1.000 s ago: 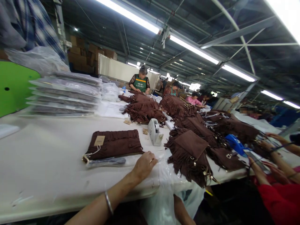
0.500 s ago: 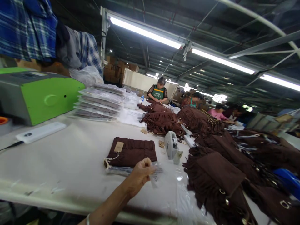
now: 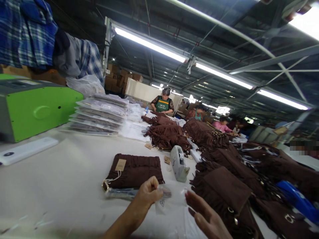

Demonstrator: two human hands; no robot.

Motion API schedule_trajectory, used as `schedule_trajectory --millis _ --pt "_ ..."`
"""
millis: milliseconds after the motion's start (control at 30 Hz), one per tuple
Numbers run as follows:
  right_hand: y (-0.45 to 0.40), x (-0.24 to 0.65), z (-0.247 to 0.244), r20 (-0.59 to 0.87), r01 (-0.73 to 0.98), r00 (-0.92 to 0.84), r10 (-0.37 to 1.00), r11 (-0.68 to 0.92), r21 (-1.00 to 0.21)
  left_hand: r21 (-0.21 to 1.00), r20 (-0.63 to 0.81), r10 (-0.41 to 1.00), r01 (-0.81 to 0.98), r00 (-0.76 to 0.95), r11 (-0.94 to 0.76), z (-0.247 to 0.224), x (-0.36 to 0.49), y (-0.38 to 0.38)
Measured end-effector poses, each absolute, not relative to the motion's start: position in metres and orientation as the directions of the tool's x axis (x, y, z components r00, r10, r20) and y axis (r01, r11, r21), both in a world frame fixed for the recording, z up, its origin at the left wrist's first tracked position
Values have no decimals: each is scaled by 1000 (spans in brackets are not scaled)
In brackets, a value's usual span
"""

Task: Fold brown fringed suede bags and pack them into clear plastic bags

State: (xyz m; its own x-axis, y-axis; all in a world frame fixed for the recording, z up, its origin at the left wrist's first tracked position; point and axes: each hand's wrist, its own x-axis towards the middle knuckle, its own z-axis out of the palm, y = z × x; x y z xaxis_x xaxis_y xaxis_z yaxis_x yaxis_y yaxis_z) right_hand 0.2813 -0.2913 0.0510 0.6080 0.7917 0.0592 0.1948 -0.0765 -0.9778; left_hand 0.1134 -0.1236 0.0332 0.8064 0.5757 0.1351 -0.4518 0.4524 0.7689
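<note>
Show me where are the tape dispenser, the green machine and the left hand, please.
Tape dispenser (image 3: pixel 176 165), head view: side of its body.
Green machine (image 3: pixel 46 109), head view: its green side panel.
Left hand (image 3: pixel 146 195), head view: back of the hand.

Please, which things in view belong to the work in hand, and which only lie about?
Likely in the work:
- clear printed plastic film, pinched by left hand
- flat brown fringed bag with tan tag
- heaped brown fringed bags

Probably just lying about:
- long white plastic device
- blue plaid cloth, hanging
</note>
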Motion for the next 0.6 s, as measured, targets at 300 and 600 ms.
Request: schedule_trajectory --millis 300,600 --pt "-198 218 60 95 245 453 886 -21 -969 915 241 562 -378 791 140 34 64 -92" --pt "-165 211 50 27 331 407 913 -121 -936 950 84 677 147 731 -276 30 8 -40"
